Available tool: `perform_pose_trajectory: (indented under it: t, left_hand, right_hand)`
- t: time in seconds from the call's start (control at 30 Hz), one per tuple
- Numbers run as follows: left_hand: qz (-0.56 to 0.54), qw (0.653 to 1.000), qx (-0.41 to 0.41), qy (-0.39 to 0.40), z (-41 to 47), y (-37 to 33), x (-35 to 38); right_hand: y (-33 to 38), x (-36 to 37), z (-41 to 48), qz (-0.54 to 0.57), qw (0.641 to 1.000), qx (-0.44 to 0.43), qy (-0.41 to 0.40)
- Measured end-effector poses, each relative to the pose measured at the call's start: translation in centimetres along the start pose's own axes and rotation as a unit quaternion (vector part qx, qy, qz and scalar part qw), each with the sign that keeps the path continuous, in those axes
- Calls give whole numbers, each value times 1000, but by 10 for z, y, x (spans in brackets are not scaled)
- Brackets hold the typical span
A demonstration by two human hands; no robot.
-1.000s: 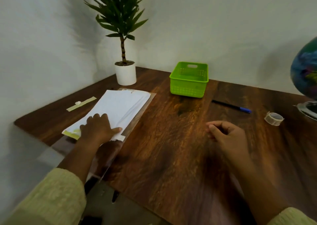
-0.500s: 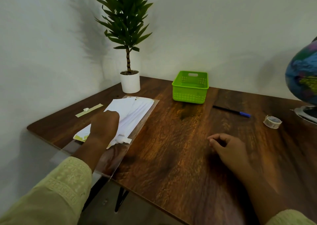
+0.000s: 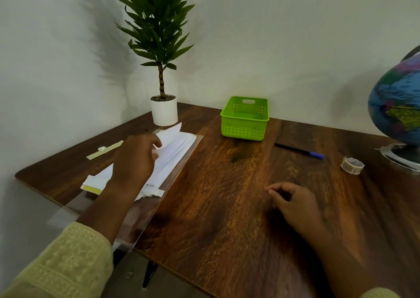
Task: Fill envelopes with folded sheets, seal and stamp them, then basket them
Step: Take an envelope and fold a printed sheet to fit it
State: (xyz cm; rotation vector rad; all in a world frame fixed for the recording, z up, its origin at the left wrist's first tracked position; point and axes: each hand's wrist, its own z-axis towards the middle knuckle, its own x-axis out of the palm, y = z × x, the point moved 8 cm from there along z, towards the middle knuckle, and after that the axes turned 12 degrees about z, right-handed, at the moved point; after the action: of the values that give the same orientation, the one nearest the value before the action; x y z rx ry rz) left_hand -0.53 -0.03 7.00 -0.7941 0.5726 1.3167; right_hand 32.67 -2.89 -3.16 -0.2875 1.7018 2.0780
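A stack of white envelopes [image 3: 175,150] lies on a clear plastic sleeve [image 3: 145,213] at the table's left. My left hand [image 3: 134,159] rests over the stack and pinches the top envelope, whose far end [image 3: 171,133] is lifted off the pile. My right hand [image 3: 293,203] rests on the bare wood to the right, fingers loosely curled, holding nothing. A green plastic basket [image 3: 244,129] stands at the back middle with nothing visible inside. A roll of clear tape [image 3: 352,166] lies at the right.
A potted plant [image 3: 163,111] stands in the back left corner. A pale green strip [image 3: 104,150] lies left of the stack. A blue-capped pen [image 3: 298,151] lies behind my right hand. A globe [image 3: 400,109] fills the right edge. The table's front edge runs diagonally near me.
My left hand has slid up the stack from its near end and raised the top envelope's far end. My right hand stayed about where it was.
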Motion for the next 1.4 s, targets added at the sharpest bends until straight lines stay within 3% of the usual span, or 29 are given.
perform_pose_trajectory:
  t: [0.17,0.3,0.47,0.53,0.67,0.83,0.93,1.13,1.2,1.27,1.33,1.4]
  left_hand:
    - [-34,996,68,-52,5,-51,-15]
    - [-22,982,179,-60,-16,-120,-12]
    - [-25,950,311,-1,-62,-198,21]
    - [-41,936,344,57,-86,-218,45]
    - [-122,922,354,101,-114,-236,61]
    - [-208,908,362,35,-125,-247,49]
    - [-243,905,346,40,-126,-245,49]
    - [-338,899,225,168,-108,-223,65]
    - [-304,921,176,171,-93,-210,76]
    - [-185,938,168,241,-88,-199,101]
    - [-31,921,210,328,-98,-190,128]
    - [39,903,243,352,-110,-186,141]
  right_hand:
    - [-2,-5,0,31,999,5,-13]
    - [-6,-12,0,53,998,24,-39]
    - [-16,-30,2,68,991,59,-99]
    - [-26,-40,2,86,982,92,-139]
    - [-50,-49,1,144,956,196,-162]
    - [-53,-45,0,93,960,246,-99]
    - [-55,-40,-2,104,957,266,-45]
    - [-48,-31,-4,162,955,246,29]
    - [-47,-26,-3,183,952,244,27]
    - [-46,-23,-4,166,955,245,23]
    - [-43,-22,-6,126,964,235,13]
    - [-37,-27,-6,41,979,200,-14]
